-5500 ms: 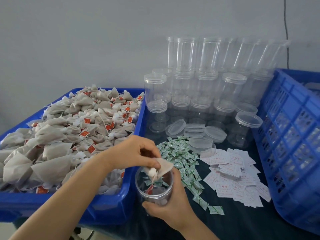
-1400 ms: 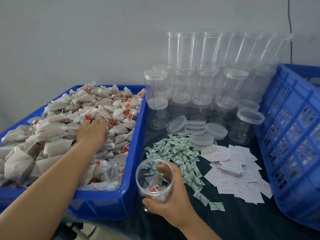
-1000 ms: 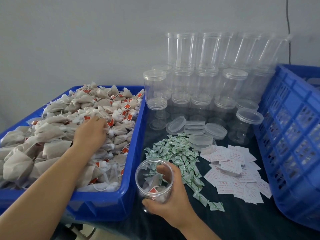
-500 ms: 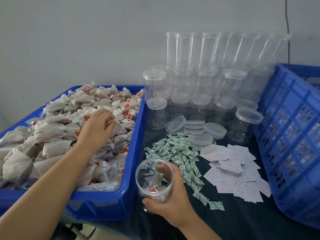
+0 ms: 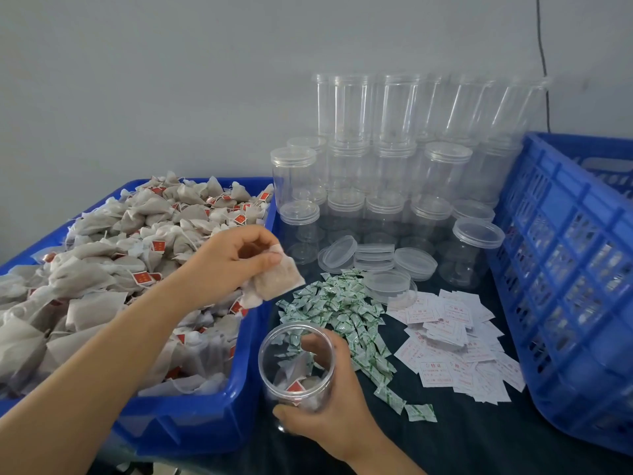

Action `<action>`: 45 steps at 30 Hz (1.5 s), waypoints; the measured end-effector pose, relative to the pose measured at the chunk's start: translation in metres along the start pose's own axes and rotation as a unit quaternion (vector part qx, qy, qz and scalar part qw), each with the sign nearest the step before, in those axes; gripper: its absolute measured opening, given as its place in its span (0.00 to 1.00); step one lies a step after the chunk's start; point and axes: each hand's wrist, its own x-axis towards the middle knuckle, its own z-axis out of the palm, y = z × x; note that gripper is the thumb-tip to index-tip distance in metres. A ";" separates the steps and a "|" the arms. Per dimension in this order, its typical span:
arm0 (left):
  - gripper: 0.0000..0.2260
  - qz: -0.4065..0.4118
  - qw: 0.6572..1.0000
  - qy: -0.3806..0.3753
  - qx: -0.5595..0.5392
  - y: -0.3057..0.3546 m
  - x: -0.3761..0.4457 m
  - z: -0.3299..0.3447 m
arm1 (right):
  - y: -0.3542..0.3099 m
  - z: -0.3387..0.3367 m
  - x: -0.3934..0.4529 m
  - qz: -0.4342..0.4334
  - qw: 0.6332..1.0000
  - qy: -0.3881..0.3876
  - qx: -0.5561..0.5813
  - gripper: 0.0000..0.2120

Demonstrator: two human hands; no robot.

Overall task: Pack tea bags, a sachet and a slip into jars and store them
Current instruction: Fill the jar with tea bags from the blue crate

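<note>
Left hand (image 5: pixel 236 258) pinches 1 tea bag (image 5: pixel 277 282); right hand (image 5: pixel 329 399) grips 1 open jar (image 5: pixel 296 366).

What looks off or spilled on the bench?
Nothing damaged. Loose lids lie jumbled, one tilted; one sachet lies apart from the sachet pile, near the table's front.

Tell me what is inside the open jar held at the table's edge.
The jar holds tea bags, one red tag showing. The right hand covers its far side.
</note>
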 end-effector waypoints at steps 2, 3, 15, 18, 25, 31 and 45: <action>0.03 0.009 0.998 -0.018 -0.059 0.016 -0.006 0.005 | 0.001 0.001 0.001 -0.003 1.000 0.006 0.006 0.42; 0.02 0.014 0.997 -0.033 -0.072 0.023 -0.011 0.009 | 0.002 0.001 0.001 -0.004 1.000 0.007 0.009 0.42; 0.07 0.094 0.992 -0.089 0.015 0.024 -0.038 0.061 | 0.002 0.001 0.004 -0.027 0.999 -0.001 0.043 0.45; 0.04 0.104 0.989 -0.097 0.046 0.021 -0.041 0.062 | -0.001 0.001 0.004 -0.030 0.998 0.002 0.049 0.43; 0.03 0.137 0.973 -0.142 0.120 0.022 -0.043 0.065 | 0.001 0.001 0.003 -0.027 0.998 0.009 0.058 0.38; 0.07 0.101 0.913 -0.269 0.291 0.025 -0.040 0.066 | 0.003 0.002 0.005 -0.003 0.998 -0.006 0.057 0.41; 0.11 0.029 0.791 -0.428 0.436 0.038 -0.022 0.095 | 0.001 0.001 0.001 0.006 0.999 0.009 0.037 0.44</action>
